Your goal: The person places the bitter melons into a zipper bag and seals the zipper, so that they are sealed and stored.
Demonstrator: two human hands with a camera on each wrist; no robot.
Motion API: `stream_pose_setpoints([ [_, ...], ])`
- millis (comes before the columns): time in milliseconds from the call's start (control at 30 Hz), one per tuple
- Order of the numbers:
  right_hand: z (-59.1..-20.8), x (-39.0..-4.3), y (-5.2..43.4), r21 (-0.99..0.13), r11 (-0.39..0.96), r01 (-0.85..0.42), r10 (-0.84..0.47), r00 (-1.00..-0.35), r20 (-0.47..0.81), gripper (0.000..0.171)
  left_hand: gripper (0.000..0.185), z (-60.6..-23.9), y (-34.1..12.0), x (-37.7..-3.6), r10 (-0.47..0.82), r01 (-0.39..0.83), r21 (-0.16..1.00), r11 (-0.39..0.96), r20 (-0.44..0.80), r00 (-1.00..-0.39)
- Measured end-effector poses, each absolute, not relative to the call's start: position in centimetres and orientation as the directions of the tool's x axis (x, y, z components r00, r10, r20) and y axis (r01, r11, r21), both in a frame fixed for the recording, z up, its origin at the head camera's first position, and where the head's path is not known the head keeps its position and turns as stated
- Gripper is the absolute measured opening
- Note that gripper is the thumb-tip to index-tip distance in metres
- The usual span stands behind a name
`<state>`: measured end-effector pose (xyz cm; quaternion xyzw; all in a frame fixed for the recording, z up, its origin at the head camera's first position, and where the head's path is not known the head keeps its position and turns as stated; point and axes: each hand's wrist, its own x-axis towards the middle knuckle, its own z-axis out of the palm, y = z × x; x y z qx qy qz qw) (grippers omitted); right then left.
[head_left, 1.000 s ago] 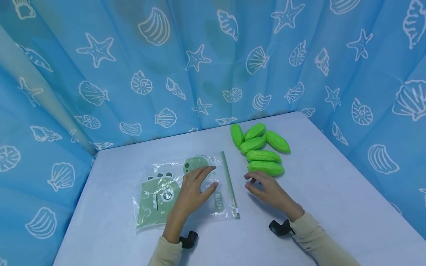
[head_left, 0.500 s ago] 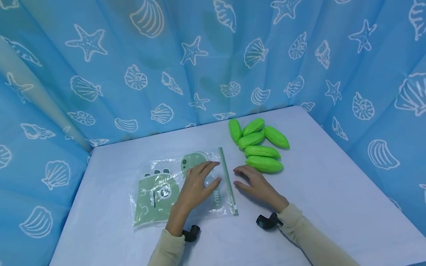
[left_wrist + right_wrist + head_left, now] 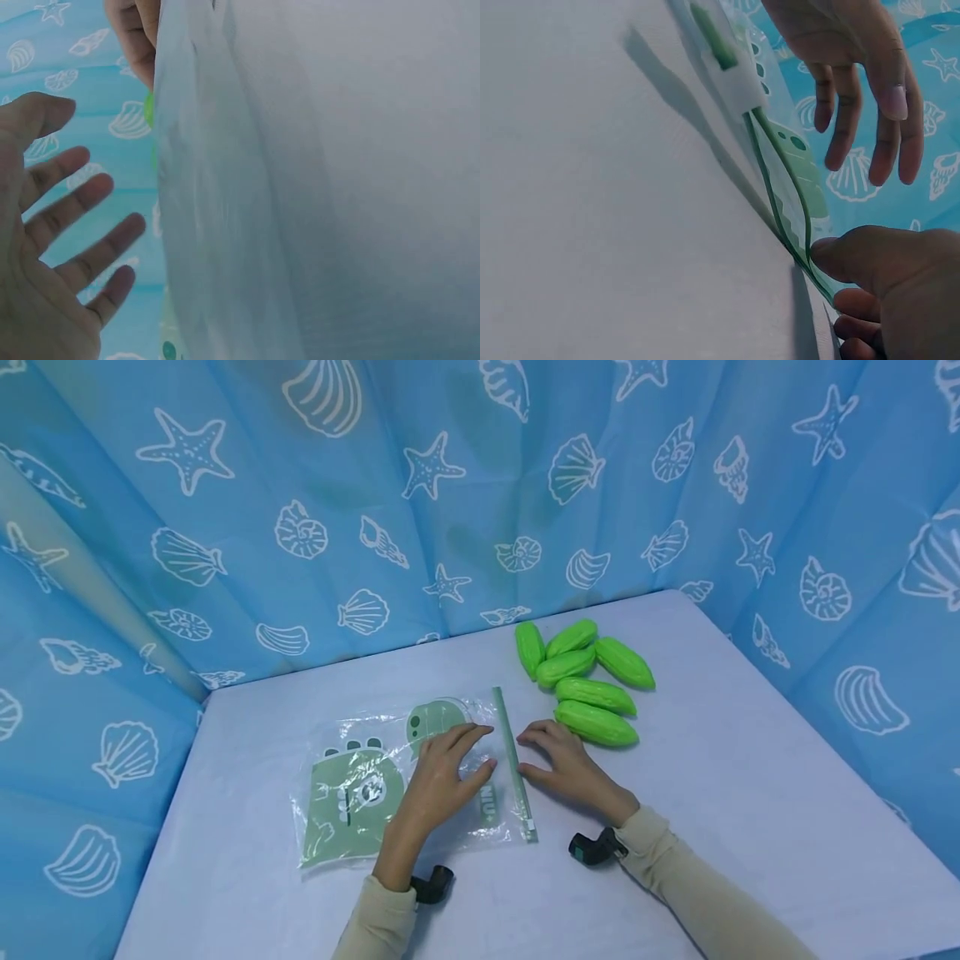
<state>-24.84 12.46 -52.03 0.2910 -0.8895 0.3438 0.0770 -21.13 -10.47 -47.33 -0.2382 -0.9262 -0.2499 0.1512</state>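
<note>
A clear slider zip bag (image 3: 360,810) with a green dinosaur print lies flat on the table. My left hand (image 3: 442,772) hovers over its right half, fingers spread and thumb apart, holding nothing. Along the bag's right edge runs a green zip strip (image 3: 513,764), with a white slider (image 3: 739,86) near its front end. In the right wrist view the two green lines of the strip part slightly beyond the slider. My right hand (image 3: 573,772) is right at this edge, thumb tip beside the strip, fingers gently bent, with a gap between thumb and forefinger.
Several bright green, ridged, gourd-shaped pieces (image 3: 596,722) lie grouped at the back right, just beyond my right hand. A blue curtain (image 3: 480,493) with seashell and starfish prints rises behind and beside the white table (image 3: 712,793).
My right hand has moved left from beside the green pieces to the bag's zip edge. The left hand stays over the bag. The head view has tilted slightly.
</note>
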Motion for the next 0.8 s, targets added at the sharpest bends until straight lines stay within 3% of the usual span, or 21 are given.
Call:
stream_pose_setpoints([
  [800, -51.89, -25.06, 12.35, -0.558, 0.617, -0.555, -0.48, -0.827, 0.292, 0.045, 0.046, -47.9, -10.61, -21.29, 0.382, 0.484, 0.414, 0.771, 0.309, -0.871],
])
